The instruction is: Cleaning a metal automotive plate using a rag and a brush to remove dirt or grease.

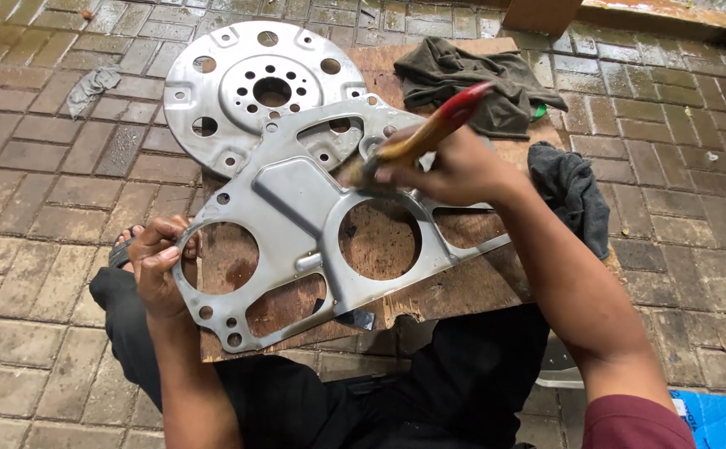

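I have my left hand (157, 266) gripping the lower-left edge of the flat metal plate (296, 224), which lies mid-frame on a wooden board (463, 287). My right hand (454, 166) is clenched around a red-handled brush (425, 133), bristles on the plate's centre. I judge the brushing partway done, since the plate looks patchy. A blue package corner (721, 420) shows at lower right; a brown box (542, 15) sits at the top.
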